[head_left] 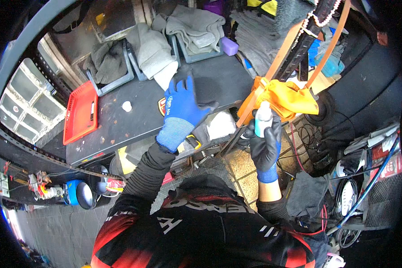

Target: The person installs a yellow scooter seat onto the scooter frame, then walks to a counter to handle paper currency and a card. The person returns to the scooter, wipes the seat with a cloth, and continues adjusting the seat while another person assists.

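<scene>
left hand (pixel 182 107): fingers spread, flat on dark surface (pixel 134 116), bracing.
right hand (pixel 264 145): grip wrapped round small bottle (pixel 263 118), upright, nozzle towards yellow cloth (pixel 286 97).

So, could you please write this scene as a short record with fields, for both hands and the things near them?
left hand: in a blue glove, fingers spread, flat on a dark pad on the black workbench
right hand: in a blue and black glove, holds a small white spray bottle upright
yellow cloth: bunched around an orange frame tube, just above the bottle
red tray: at the left end of the bench
grey towels: piled in bins at the back
</scene>
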`<state>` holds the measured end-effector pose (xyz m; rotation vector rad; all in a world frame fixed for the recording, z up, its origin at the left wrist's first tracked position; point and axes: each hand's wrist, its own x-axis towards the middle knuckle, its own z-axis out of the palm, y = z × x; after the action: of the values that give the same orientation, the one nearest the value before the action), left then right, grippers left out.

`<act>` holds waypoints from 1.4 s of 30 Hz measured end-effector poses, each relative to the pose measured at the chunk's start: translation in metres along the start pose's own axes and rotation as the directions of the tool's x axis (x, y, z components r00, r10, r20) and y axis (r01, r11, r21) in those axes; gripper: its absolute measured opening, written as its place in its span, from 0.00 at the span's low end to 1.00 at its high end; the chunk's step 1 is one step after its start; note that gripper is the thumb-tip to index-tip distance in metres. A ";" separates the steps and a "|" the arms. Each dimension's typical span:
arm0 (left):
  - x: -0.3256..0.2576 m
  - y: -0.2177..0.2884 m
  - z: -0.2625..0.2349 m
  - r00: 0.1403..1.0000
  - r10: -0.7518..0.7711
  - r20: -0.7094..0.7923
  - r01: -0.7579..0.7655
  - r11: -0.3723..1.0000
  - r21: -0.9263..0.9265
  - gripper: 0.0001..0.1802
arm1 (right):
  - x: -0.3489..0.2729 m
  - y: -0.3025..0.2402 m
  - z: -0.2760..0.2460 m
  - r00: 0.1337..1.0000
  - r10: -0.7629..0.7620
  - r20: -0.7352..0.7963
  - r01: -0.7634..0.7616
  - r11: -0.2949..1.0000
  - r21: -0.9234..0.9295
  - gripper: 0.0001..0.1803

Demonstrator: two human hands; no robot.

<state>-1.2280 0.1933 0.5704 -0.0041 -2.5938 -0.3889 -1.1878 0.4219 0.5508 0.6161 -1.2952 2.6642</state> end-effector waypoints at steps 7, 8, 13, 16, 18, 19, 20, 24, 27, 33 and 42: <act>-0.003 -0.008 -0.021 0.985 0.154 -0.071 -0.170 0.895 -0.412 0.53 | -0.003 0.000 0.000 0.995 -0.014 -0.101 -0.009 0.975 -0.224 0.24; -0.004 -0.009 -0.026 0.977 0.203 -0.063 -0.210 0.879 -0.427 0.53 | -0.002 0.002 0.003 0.995 -0.013 -0.103 -0.017 0.957 -0.288 0.24; -0.009 -0.008 -0.052 0.941 0.332 -0.069 -0.330 0.853 -0.404 0.53 | 0.006 0.008 0.028 0.993 -0.059 0.099 0.108 0.789 -0.605 0.24; -0.013 -0.006 -0.062 0.936 0.351 0.014 -0.310 0.843 -0.438 0.53 | 0.013 -0.002 0.040 0.940 -0.142 0.309 0.336 0.538 -0.773 0.23; -0.017 -0.005 -0.064 0.938 0.344 0.047 -0.279 0.827 -0.489 0.52 | 0.021 -0.013 0.051 0.894 -0.089 0.439 0.435 0.405 -0.804 0.26; -0.018 -0.005 -0.065 0.940 0.340 0.042 -0.270 0.812 -0.517 0.52 | 0.025 -0.020 0.057 0.861 -0.049 0.506 0.491 0.341 -0.802 0.27; -0.020 -0.005 -0.065 0.941 0.333 0.056 -0.251 0.801 -0.543 0.51 | 0.029 -0.028 0.063 0.822 0.001 0.569 0.548 0.273 -0.791 0.28; -0.026 -0.015 -0.067 0.937 0.335 0.096 -0.219 0.780 -0.586 0.54 | 0.056 -0.048 0.091 0.727 0.192 0.659 0.615 0.244 -0.750 0.32; -0.032 -0.020 -0.066 0.930 0.367 0.016 -0.277 0.728 -0.627 0.54 | 0.079 -0.053 0.110 0.699 0.242 0.673 0.620 0.265 -0.738 0.32; -0.040 -0.032 -0.069 0.948 0.317 -0.036 -0.261 0.704 -0.661 0.55 | 0.115 -0.064 0.126 0.695 0.347 0.630 0.579 0.250 -0.776 0.29; -0.040 -0.037 -0.066 0.964 0.263 -0.038 -0.213 0.679 -0.702 0.56 | 0.069 -0.074 0.133 0.790 0.408 0.458 0.407 0.210 -0.889 0.25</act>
<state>-1.1639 0.1423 0.5950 -0.6284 -2.2914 -1.2712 -1.1890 0.3603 0.7064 1.2085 -2.6932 0.8856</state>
